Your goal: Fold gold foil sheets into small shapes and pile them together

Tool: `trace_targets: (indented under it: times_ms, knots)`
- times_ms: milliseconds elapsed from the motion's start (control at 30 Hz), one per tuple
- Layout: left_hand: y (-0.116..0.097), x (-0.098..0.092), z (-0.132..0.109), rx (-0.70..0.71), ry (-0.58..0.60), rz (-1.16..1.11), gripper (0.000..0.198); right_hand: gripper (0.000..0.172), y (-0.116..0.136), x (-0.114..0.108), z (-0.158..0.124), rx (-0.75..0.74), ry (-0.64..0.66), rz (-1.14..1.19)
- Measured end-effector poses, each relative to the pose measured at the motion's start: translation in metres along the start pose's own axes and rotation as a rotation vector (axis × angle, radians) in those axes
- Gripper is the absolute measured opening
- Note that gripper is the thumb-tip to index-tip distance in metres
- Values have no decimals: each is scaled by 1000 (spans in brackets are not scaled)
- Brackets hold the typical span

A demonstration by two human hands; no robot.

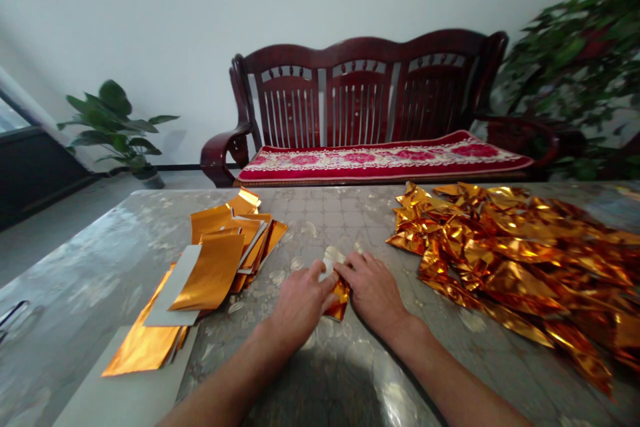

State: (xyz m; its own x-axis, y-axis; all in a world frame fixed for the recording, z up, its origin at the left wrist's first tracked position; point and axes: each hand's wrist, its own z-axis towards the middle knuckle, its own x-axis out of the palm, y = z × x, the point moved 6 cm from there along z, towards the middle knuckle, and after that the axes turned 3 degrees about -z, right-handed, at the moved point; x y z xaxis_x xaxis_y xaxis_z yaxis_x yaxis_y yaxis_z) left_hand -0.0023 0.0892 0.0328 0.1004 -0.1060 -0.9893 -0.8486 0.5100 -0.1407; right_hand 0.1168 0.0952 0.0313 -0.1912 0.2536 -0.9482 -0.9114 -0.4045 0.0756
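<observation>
A small sheet of gold foil paper (339, 305), partly folded with some of its pale back showing, lies on the table between my hands. My left hand (303, 297) has its thumb and fingers closed on the sheet's left side. From the right, my right hand (374, 288) pinches its upper edge, fingers bent. Both hands rest low on the tabletop and cover much of the sheet. To the left lies a loose pile of flat gold foil sheets (215, 270), some with grey-white backs up. At the right is a big heap of folded gold foil pieces (493, 260).
The table (280, 373) has a shiny, flower-patterned clear cover. A pale flat board or sheet (125, 397) lies under the left pile. Beyond the table's far edge stands a dark red wooden bench (360, 103) with a red floral cushion (380, 159). Potted plants (117, 123) flank it.
</observation>
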Motion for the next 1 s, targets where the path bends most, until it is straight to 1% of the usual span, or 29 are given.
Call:
trace_targets:
  times_ms: [133,300,400,467,600,667,733,800,867,933,967,1000]
  knots:
    - [0,-3,-1,6,10,-1,32,22,-6,-1,1,28,-9,0]
    - [1,-7,-3,40,5,-3,29,25,-20,0,-1,83,-45,231]
    - [3,-6,-4,44,-5,6,30,25,-22,2,-3,118,-27,259]
    - [4,-5,-4,45,-19,10,30,29,-19,2,-3,110,-5,224]
    - [4,-4,-4,49,-27,-12,29,33,-16,0,-7,73,25,184]
    - [4,-3,-4,51,-23,-29,30,33,-18,-1,-9,64,9,218]
    - [6,-3,-4,51,-25,-61,31,29,-18,-3,-10,26,-28,289]
    - [10,-4,-4,59,-32,-138,31,21,-15,-4,-11,-52,-54,362]
    - [18,-7,-4,101,-19,-279,30,15,-11,-4,-12,-127,-63,399]
    - [25,-11,-5,184,38,-460,29,13,-9,-4,-12,-157,-73,395]
    - [29,-14,-6,231,73,-545,31,14,-8,-4,-13,-160,-80,387]
    - [32,-17,-8,272,103,-590,37,15,-8,-4,-13,-159,-86,378]
